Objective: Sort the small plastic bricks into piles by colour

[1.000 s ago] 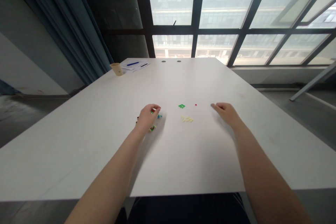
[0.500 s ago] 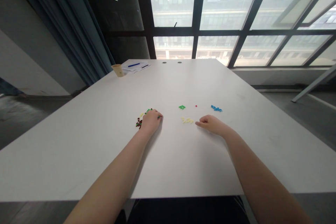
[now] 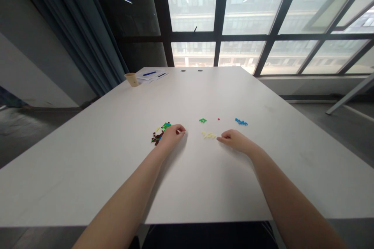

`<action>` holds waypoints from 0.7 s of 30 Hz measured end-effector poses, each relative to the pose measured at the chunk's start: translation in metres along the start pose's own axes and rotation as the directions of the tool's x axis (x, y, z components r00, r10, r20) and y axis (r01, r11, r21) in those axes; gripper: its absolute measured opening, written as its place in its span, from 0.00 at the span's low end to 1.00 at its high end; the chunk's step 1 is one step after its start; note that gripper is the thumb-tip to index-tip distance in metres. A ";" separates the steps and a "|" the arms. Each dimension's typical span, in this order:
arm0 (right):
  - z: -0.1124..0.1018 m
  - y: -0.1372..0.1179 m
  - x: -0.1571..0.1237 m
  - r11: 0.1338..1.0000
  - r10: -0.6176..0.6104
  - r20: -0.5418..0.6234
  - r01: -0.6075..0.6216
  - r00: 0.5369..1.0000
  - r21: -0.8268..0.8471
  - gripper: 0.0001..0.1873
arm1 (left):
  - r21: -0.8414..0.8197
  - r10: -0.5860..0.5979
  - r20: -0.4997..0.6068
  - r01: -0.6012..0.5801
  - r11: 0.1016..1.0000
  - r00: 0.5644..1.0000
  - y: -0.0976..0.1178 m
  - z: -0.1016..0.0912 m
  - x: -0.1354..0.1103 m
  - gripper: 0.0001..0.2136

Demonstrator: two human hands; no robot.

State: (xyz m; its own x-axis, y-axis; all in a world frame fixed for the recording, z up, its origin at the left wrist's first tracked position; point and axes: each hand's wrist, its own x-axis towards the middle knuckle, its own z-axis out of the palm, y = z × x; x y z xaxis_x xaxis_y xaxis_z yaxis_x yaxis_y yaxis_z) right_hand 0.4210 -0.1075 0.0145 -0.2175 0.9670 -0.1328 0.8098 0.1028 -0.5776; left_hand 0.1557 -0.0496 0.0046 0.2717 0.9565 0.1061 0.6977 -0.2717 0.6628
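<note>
My left hand (image 3: 172, 137) is just right of a mixed pile of small plastic pieces, its thumb and forefinger pinched together low over the white table (image 3: 204, 179). Whatever is between those fingertips is too small to make out. Dark brown pieces (image 3: 157, 137) and green pieces (image 3: 166, 125) show in the pile, partly hidden by the hand. My right hand (image 3: 233, 139) rests on its side with curled fingers, its fingertips at the right end of a group of pale yellow pieces (image 3: 208, 135). Any piece under those fingertips is hidden.
Behind the yellow group lie a small green cluster (image 3: 202, 120), one red piece (image 3: 218, 119) and a blue cluster (image 3: 241, 121). A paper cup (image 3: 132, 79) stands at the far left beside papers (image 3: 147, 78) with a blue pen (image 3: 149, 73) and a dark pen (image 3: 161, 75).
My left hand has moved a little to the right, away from the pile, uncovering more of the green and brown pieces. My right hand has stayed nearly still.
</note>
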 end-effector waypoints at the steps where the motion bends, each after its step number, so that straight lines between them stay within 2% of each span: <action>1: 0.000 -0.001 0.000 1.000 -0.008 -0.007 0.008 1.000 -0.002 0.21 | -0.122 -0.020 0.038 0.024 0.992 0.999 0.004 0.001 -0.001 0.07; 3: 0.000 -0.003 0.000 1.000 -0.025 -0.034 0.025 0.999 -0.002 0.21 | -0.375 -0.060 0.140 0.109 0.921 0.988 0.015 0.003 -0.005 0.08; 6: 0.000 -0.009 -0.001 0.997 -0.065 -0.097 0.067 0.993 0.023 0.21 | -0.656 -0.105 0.309 0.291 0.696 0.945 0.033 0.007 -0.013 0.10; 9: 0.000 -0.018 -0.003 0.989 -0.122 -0.159 0.133 0.980 0.064 0.21 | -0.773 -0.066 0.440 0.415 0.481 0.896 0.046 0.010 -0.020 0.11; 11: 0.001 -0.026 -0.005 0.974 -0.187 -0.209 0.209 0.960 0.085 0.20 | -0.793 -0.018 0.504 0.471 0.386 0.863 0.051 0.012 -0.024 0.12; 16: 0.007 -0.042 -0.010 0.898 -0.374 -0.333 0.428 0.866 0.104 0.11 | -0.781 0.031 0.595 0.569 0.256 0.803 0.052 0.014 -0.029 0.13; 21: 0.013 -0.046 -0.012 0.843 -0.455 -0.384 0.528 0.803 0.105 0.06 | -0.781 0.036 0.598 0.572 0.252 0.801 0.051 0.014 -0.028 0.13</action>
State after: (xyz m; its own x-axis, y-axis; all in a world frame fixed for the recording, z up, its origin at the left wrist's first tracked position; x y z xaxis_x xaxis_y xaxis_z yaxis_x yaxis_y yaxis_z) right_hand 0.3792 -0.1264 0.0325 -0.3339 0.8195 0.4657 0.5103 0.5726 -0.6417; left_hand 0.1932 -0.0921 0.0253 0.6386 0.6930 -0.3346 -0.1862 0.5611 0.8065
